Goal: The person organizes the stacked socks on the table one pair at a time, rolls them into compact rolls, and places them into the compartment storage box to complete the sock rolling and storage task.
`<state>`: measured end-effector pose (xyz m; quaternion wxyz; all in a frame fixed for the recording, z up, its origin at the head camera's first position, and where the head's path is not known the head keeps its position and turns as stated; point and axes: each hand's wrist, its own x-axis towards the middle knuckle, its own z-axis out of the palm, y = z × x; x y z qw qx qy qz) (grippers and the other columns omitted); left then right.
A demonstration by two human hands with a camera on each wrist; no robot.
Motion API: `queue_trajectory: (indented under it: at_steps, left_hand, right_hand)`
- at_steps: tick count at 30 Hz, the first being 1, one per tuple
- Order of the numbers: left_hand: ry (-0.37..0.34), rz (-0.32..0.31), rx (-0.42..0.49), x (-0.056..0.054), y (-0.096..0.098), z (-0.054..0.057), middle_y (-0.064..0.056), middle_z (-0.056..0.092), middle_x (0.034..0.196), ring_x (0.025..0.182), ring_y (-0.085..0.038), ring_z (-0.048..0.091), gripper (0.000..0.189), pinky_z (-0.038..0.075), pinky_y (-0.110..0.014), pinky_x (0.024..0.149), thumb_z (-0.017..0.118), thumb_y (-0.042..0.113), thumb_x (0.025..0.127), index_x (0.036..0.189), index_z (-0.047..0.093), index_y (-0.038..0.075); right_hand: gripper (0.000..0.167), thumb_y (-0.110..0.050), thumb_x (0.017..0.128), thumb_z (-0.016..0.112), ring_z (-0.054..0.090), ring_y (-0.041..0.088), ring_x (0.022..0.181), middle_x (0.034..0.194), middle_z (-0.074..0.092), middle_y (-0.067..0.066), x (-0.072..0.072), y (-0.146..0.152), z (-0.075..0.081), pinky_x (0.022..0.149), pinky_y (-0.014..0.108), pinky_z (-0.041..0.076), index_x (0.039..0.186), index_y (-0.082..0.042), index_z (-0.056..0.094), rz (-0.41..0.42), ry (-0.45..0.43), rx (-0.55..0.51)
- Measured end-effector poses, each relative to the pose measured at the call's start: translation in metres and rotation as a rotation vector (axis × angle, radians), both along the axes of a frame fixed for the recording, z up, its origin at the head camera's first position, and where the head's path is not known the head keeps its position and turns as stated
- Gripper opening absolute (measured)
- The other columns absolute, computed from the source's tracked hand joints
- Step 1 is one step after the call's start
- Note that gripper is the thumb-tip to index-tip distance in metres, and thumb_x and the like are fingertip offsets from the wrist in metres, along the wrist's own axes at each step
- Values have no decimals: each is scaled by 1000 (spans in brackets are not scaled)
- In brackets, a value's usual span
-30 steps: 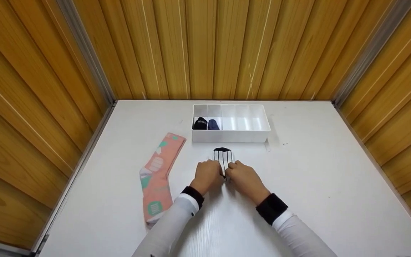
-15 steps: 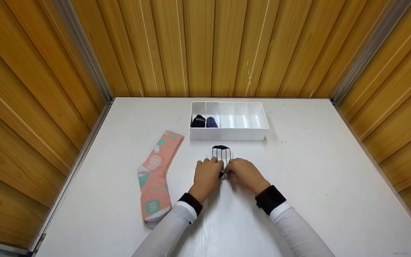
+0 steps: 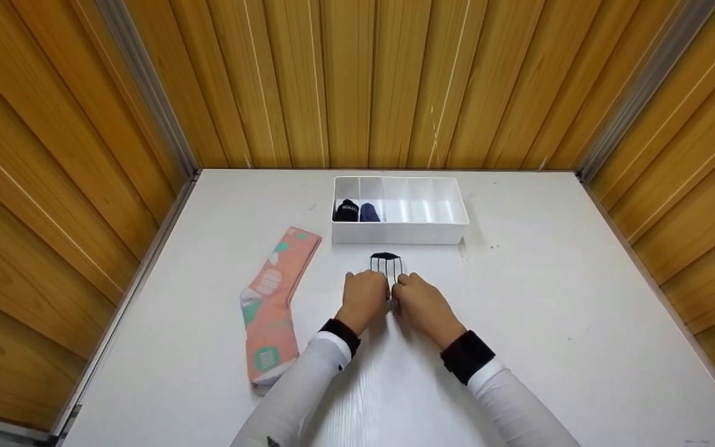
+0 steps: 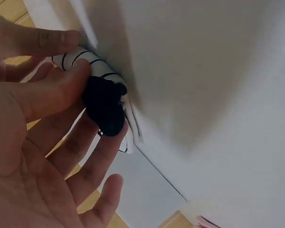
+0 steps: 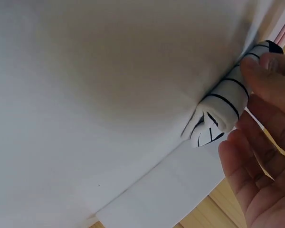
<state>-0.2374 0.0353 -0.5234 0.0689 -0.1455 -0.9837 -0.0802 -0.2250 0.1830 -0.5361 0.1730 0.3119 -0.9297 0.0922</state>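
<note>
A white sock with thin dark stripes point(image 3: 386, 256) lies in front of the box, its dark far end flat on the table and its near end rolled up. My left hand point(image 3: 364, 298) holds the left end of the roll between thumb and fingers. In the left wrist view, a dark navy patch point(image 4: 104, 107) bulges at that end. At the other end, my right hand point(image 3: 422, 307) pinches the striped roll point(image 5: 223, 104), thumb on top and fingers beneath. Both hands are side by side and cover most of the roll in the head view.
A white divided box point(image 3: 400, 234) stands behind the hands. Its left compartments hold a black rolled item with white lettering point(image 3: 347, 211) and a navy rolled item point(image 3: 369, 213). A pink sock with green and white patches point(image 3: 270, 304) lies flat to the left, near the left forearm.
My left hand's fingers have gone from more extended to curled on the roll. The dark patch between the hands half a second ago is now covered in the head view.
</note>
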Motion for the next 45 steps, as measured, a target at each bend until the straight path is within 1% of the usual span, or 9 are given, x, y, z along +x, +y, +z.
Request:
queue_trajectory:
  at_steps: [2,5,11,16,22,31,36,40,45]
  left_hand:
    - [-40,3,15,-4,-1,2,-6,76,86,83,-26,72,18,54,-50,84,81,31,79,75,75,14]
    - [-35,6,-4,-6,-1,3,-6,76,92,90,-27,70,29,54,-47,83,83,38,76,83,76,11]
    - [111,-41,-168,7,6,3,0,74,93,91,-23,65,17,52,-39,78,77,30,82,91,78,16]
    - [191,-73,-230,12,12,0,2,75,91,88,-21,64,12,48,-36,77,73,30,86,89,78,20]
    - [151,-60,-191,2,10,3,0,77,91,88,-22,67,15,52,-39,81,77,31,84,88,77,16]
    - [-25,-67,-79,-15,0,6,-6,76,83,79,-25,72,23,57,-43,75,82,35,75,75,74,14]
    - [-119,-70,-16,-18,-3,9,-7,76,83,80,-25,73,27,58,-45,75,83,38,75,75,75,13]
    - [-94,-53,-26,-13,-4,10,-7,76,84,80,-26,72,26,55,-49,81,84,38,75,77,76,13]
    - [57,-42,-74,1,1,4,-4,76,91,89,-26,69,17,46,-53,90,80,31,80,84,76,15]
  right_hand:
    - [14,0,74,79,58,23,77,83,62,3,1,-1,-1,63,34,53,75,-8,67,-15,14,14]
    - [11,-2,75,79,59,21,77,82,63,2,-2,-1,-2,63,33,53,76,-10,72,-17,-15,16]
    - [15,1,74,78,62,20,78,79,66,-1,-11,5,-1,70,35,54,78,-14,76,19,-130,-16]
    - [15,-2,75,79,65,20,79,82,70,-1,-18,11,2,74,37,54,84,-13,77,20,-209,-30]
    - [16,0,74,78,62,20,78,80,69,-1,-21,11,2,73,36,53,84,-12,78,33,-228,-69]
    - [15,2,72,79,55,22,79,83,62,2,-5,1,-1,68,32,51,78,-9,70,28,11,-8]
    - [11,-4,76,81,58,19,78,82,65,-1,-9,1,3,68,30,52,77,-13,75,1,-63,-11]
    - [18,2,76,78,59,19,80,83,68,-2,-14,5,4,71,31,53,79,-15,77,37,-140,-31]
    - [20,4,75,77,62,19,82,85,71,-1,-16,10,4,74,34,53,84,-13,79,63,-209,-47]
